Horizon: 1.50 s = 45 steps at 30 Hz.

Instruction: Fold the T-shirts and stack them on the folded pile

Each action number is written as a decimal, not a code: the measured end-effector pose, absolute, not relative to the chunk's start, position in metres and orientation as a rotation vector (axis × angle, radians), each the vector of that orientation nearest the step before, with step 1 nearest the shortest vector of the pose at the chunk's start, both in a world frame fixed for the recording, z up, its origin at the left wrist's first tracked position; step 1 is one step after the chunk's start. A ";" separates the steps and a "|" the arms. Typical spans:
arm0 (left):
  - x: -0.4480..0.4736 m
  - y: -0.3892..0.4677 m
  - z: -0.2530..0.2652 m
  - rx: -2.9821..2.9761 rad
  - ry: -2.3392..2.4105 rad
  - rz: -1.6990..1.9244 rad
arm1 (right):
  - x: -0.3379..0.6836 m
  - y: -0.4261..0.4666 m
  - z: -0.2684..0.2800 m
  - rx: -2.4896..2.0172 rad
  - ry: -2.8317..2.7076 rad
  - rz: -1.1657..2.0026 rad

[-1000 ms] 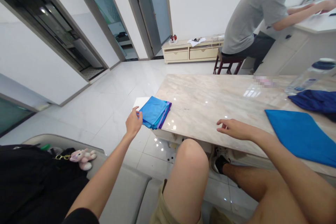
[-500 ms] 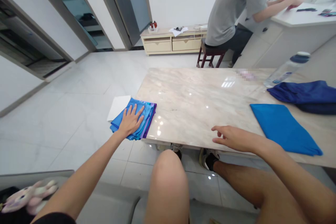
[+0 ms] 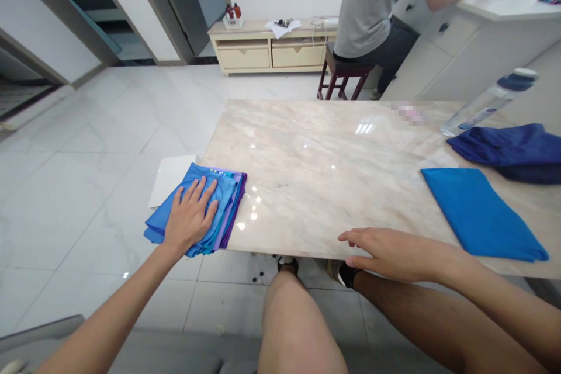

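My left hand (image 3: 191,214) lies flat with spread fingers on a stack of folded cloths (image 3: 228,196) at the table's left end. Blue cloth is on top, with light blue, lilac and purple layers showing along the right side. A white flat piece (image 3: 169,178) sticks out beyond the stack. My right hand (image 3: 380,250) is over the near edge of the marble table (image 3: 298,181), fingers loosely stretched and holding nothing. To its right lies a folded bright blue cloth (image 3: 482,213). Behind that is a crumpled navy cloth (image 3: 511,146).
A clear water bottle (image 3: 486,102) leans at the table's far right. Beyond the table, a person in a grey shirt (image 3: 372,6) sits on a dark stool (image 3: 344,73) at a white counter (image 3: 495,9). A cream low cabinet (image 3: 245,58) stands against the wall.
My view has turned slightly left and down. My left hand stays flat on the stack. My right hand remains near the table's front edge, its fingers a little straighter.
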<state>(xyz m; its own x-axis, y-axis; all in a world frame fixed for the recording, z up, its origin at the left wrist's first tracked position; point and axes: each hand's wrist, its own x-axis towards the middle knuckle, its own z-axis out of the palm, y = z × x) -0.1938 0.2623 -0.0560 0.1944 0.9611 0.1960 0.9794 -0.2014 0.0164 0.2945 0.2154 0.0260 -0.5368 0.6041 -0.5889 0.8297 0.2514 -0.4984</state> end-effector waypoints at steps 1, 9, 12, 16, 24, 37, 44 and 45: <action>-0.195 0.263 -0.057 -2.348 -1.905 -0.263 | 0.298 0.218 0.022 1.343 2.244 -1.172; -0.185 0.269 -0.043 -2.306 -1.956 -0.099 | 0.251 0.232 0.070 1.495 2.572 -0.764; -0.153 0.258 -0.017 -2.347 -2.003 -0.049 | 0.227 0.207 0.102 1.599 2.687 -0.595; -0.072 0.182 0.008 -2.610 -2.023 -0.521 | 0.241 0.128 0.096 1.905 2.975 -0.379; 0.026 -0.027 -0.030 -2.379 -2.030 -1.269 | 0.275 -0.083 -0.019 2.649 2.920 -0.010; 0.022 -0.056 -0.022 -2.256 -1.930 -1.070 | 0.281 -0.076 -0.020 2.758 2.955 -0.093; 0.015 -0.010 0.010 -2.431 -1.836 -1.016 | 0.351 -0.045 -0.025 2.867 2.807 -0.391; 0.012 -0.004 0.012 -2.465 -1.814 -1.020 | 0.374 -0.030 -0.028 2.943 2.690 -0.321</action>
